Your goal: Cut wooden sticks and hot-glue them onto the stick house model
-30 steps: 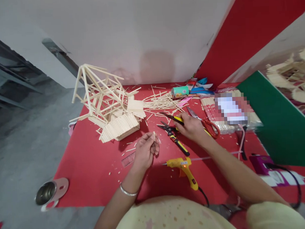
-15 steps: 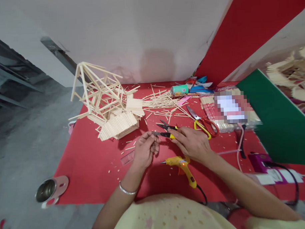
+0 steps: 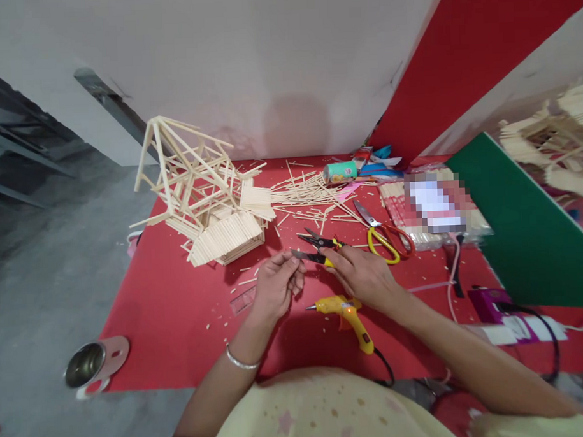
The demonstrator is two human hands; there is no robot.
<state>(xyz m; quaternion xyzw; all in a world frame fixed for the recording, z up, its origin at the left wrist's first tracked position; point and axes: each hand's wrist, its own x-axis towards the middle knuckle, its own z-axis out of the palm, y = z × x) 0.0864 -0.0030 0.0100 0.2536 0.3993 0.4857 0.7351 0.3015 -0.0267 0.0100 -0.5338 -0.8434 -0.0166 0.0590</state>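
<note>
Left hand [image 3: 277,284]: pinches a small pale stick piece [image 3: 296,264] between thumb and fingertips, the piece mostly hidden by the fingers; it hangs over the middle of the tabletop [image 3: 171,325].
Right hand [image 3: 365,276]: closes around the yellow handle of a dark-bladed cutting tool [image 3: 316,258], palm down.
Blade: points toward the left hand, its tip at the pinched fingertips; whether it touches the stick piece cannot be told.
Pliers [image 3: 316,240]: black and yellow, lying just beyond the cutting tool, partly covered by the right hand.
Scissors [image 3: 375,228]: red and yellow handles, lying open beyond the right hand.
Glue gun [image 3: 340,307]: yellow, on its side nearer the person's body, an orange light glowing on it.
Ruler [image 3: 243,300]: clear, flat beside the left hand, with short stick offcuts near it.
Stick structure [image 3: 225,240]: a tilted frame with slatted panels, beyond the left hand.
Loose sticks [image 3: 303,192]: heaped between the structure and a green can [image 3: 340,173].
Mug [image 3: 115,353]: pink, at the tabletop's near left corner.
</note>
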